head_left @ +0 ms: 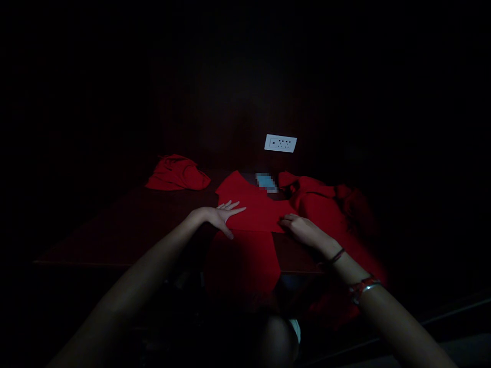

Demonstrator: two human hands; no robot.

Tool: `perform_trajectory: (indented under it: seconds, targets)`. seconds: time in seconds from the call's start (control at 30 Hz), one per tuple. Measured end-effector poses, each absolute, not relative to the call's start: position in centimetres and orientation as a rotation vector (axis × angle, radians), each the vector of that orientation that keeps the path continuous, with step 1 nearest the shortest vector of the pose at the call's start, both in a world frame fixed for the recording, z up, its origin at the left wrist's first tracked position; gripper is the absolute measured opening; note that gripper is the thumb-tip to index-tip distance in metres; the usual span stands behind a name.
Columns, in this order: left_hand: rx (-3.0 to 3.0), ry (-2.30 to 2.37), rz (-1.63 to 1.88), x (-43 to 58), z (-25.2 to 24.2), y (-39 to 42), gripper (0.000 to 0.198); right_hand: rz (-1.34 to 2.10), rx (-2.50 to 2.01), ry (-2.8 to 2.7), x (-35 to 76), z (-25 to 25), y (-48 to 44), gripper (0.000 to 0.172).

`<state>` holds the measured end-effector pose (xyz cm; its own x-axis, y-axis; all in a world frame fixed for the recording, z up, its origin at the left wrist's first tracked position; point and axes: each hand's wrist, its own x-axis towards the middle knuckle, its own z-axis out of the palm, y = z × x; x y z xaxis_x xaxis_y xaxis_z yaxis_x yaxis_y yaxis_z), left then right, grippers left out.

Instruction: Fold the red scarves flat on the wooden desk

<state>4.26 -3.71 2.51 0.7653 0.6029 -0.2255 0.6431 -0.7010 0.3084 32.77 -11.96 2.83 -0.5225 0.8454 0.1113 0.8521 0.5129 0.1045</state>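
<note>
A red cloth (253,214) lies spread on a dark table (126,230), and its lower part hangs over the front edge. My left hand (222,217) rests flat on the cloth's left side with the fingers stretched out. On the cloth's right edge lies my right hand (301,229), fingers curled down onto the fabric; whether it pinches the cloth is too dark to tell. Bands circle the right wrist (360,286).
A crumpled red cloth (176,174) sits at the table's back left. A heap of red cloths (326,202) lies at the right. A white wall socket (280,143) is on the dark wall behind. A small blurred bluish object (266,182) lies behind the spread cloth.
</note>
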Motion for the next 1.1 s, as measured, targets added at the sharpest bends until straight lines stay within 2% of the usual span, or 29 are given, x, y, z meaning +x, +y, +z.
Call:
perform_trajectory:
  seconds: [0.07, 0.17, 0.27, 0.33, 0.4, 0.47, 0.53, 0.6, 0.73, 0.9, 1.1]
  targets:
    - [2.584, 0.931, -0.072, 3.5, 2.6, -3.1, 0.097, -0.071, -1.469, -2.745, 32.1, 3.2, -11.7, 0.035]
    - [2.539, 0.977, 0.102, 2.4, 3.0, -2.2, 0.072, 0.106, -1.326, -2.739, 29.9, 4.7, -11.7, 0.033]
    - [2.486, 1.0, 0.225, 1.9, 3.3, -1.9, 0.057, 0.15, -1.241, -2.663, 27.3, 5.0, -11.8, 0.041]
    - [2.481, 1.07, 0.188, 1.9, 3.2, -2.2, 0.059, 0.135, -1.324, -2.655, 26.2, 4.0, -11.8, 0.049]
    - [2.485, 1.132, 0.042, 2.0, 3.0, -2.8, 0.07, 0.11, -1.409, -2.676, 26.1, 2.5, -11.7, 0.054]
    - [2.49, 1.109, -0.065, 1.8, 2.6, -3.7, 0.079, 0.082, -1.386, -2.69, 26.8, 1.3, -11.6, 0.052]
    - [2.538, 1.058, -0.024, 1.4, 2.2, -5.0, 0.081, 0.032, -1.312, -2.667, 27.8, 0.8, -11.5, 0.046]
    - [2.619, 1.03, 0.115, 1.1, 1.7, -6.4, 0.076, -0.021, -1.294, -2.623, 28.3, 1.0, -11.6, 0.044]
    - [2.728, 0.999, 0.407, 1.5, 0.7, -8.4, 0.045, -0.11, -1.431, -2.548, 27.6, 1.6, -11.9, 0.04]
    - [2.724, 1.197, 0.663, 2.5, -0.3, -9.0, 0.046, -0.221, -1.627, -2.526, 26.1, 1.5, -12.2, 0.034]
    - [2.808, 1.071, 0.412, 1.0, -0.2, -8.5, 0.047, -0.442, -1.592, -2.632, 27.7, 1.4, -12.7, 0.031]
